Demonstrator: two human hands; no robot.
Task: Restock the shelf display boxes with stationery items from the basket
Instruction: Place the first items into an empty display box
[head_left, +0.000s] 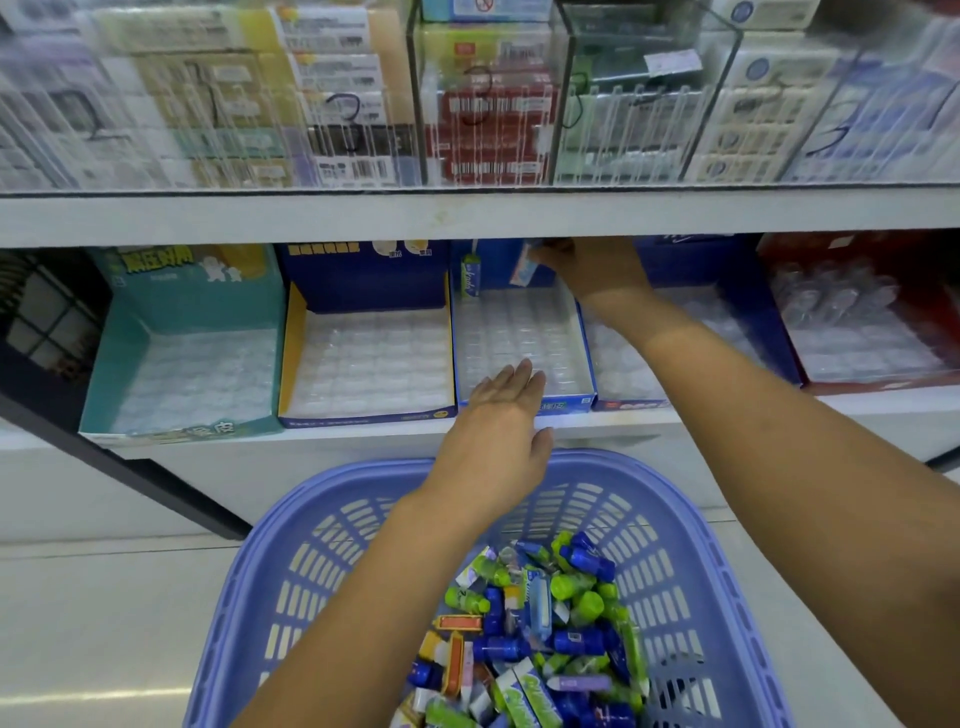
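My right hand (595, 267) is extended to the rear of the centre blue display box (569, 404) on the lower shelf (311, 448), fingers curled round a small pale blue packet (522, 270) held near the box's back panel. My left hand (501, 415) lies flat, fingers straight and together, palm down over the front wall of the same box, holding nothing; whether it touches the box cannot be confirmed. One green-topped item (470, 278) stands upright in the box's rear left corner. The lavender basket (332, 561) sits below the shelf, containing mixed stationery items (540, 639) in green, blue and orange.
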